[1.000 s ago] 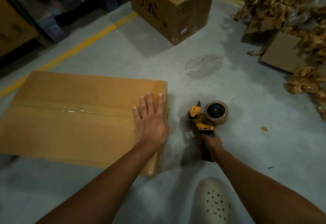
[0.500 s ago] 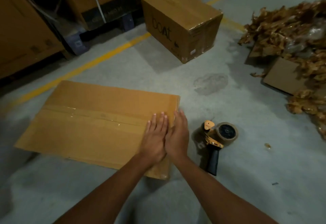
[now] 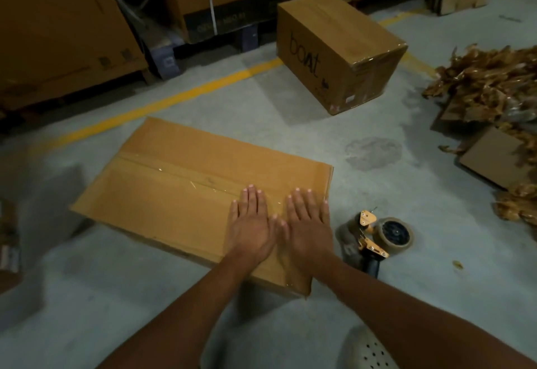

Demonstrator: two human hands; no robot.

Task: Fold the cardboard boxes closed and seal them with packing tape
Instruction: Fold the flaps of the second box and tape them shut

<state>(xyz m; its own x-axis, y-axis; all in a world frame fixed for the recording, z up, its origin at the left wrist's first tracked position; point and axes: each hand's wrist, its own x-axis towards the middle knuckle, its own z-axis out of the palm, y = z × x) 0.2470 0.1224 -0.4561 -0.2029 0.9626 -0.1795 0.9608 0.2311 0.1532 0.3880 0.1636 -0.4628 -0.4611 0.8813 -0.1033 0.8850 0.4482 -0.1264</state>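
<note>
1. Your left hand (image 3: 251, 224) lies flat on the cardboard box (image 3: 180, 182). Its fingers are straight and close together, and it holds nothing.
2. Your right hand (image 3: 308, 223) lies flat just beside it, near the right edge of the box. Its fingers are a bit spread. The two thumbs look like they touch, but you cannot tell for sure.
3. The box sits on the gray floor (image 3: 116, 281) in front of you. Its flaps are folded shut. A shiny strip of tape (image 3: 186, 178) runs along the seam up to your fingertips. What is inside is hidden.
4. The tape gun (image 3: 374, 238) lies on the floor just right of the box. No hand touches it. Your right arm hides part of its black handle.
5. Farther back stands a second box (image 3: 340, 51) with "boat" written on it. It is shut and taped, so its inside is hidden too.
6. A heap of crumpled brown paper (image 3: 488, 78) lies at the right and is cut off at the edge.
7. Your pale shoe (image 3: 367, 349) peeks in at the bottom, and it is cut off too.
</note>
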